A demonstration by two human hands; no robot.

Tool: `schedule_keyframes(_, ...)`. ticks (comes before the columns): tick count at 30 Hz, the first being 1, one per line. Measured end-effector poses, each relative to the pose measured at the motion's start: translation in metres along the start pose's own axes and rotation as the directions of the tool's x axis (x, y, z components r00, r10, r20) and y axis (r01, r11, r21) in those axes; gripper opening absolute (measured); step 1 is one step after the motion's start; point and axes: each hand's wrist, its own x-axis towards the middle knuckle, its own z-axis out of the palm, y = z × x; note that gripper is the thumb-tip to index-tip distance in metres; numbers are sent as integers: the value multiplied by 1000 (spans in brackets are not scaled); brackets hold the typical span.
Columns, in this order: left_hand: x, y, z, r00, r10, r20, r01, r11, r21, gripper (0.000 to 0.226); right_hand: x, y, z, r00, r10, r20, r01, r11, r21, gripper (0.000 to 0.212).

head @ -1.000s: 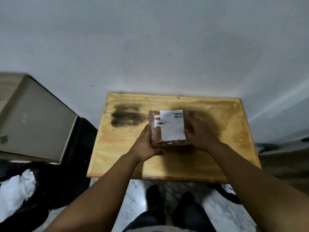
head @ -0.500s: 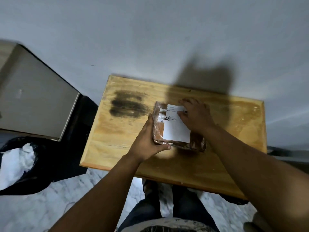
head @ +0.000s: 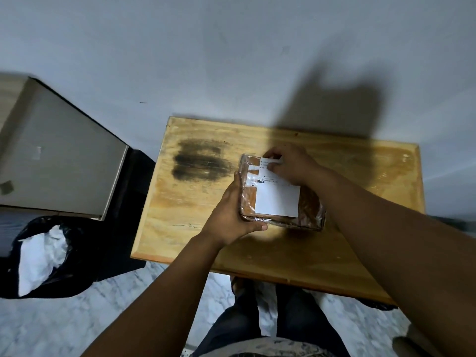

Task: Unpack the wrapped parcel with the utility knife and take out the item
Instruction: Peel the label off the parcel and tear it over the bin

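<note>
The wrapped parcel (head: 279, 195) lay on the worktop (head: 360, 228), unopened. The left hand (head: 233, 215) gripped its near-left corner; the right hand (head: 288, 163) pinched the label's (head: 278, 199) top edge.

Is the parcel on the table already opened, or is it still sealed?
Still sealed. The parcel shows unbroken shiny wrap with its white label intact; no cut or knife shows. The far edge under the right hand is hidden.

Bare wooden table (head: 360, 240) lay open right of the parcel (head: 280, 197), both hands crowded its left and far edges (wall close behind), dark scorch-like stain (head: 201, 163) flat at left
</note>
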Motion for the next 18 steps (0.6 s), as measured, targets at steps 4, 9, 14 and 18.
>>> schedule_keyframes(4,-1,1,1,1000,-15,-3,15,1000,1,143,-1,1,-3,1000,-27,10,26,991,129,27)
schedule_keyframes(9,-2,6,2,1000,-8,10,8,1000,15,146,7,0,-10,991,1,131,-22,988,153,32)
schedule_keyframes(14,-2,8,3,1000,-23,-8,23,999,27,141,19,-4,-18,922,73,381,-115,989,89,39)
schedule_keyframes(18,-4,7,5,999,-37,-29,37,999,8,139,22,-6,-24,922,62,382,-129,980,151,34)
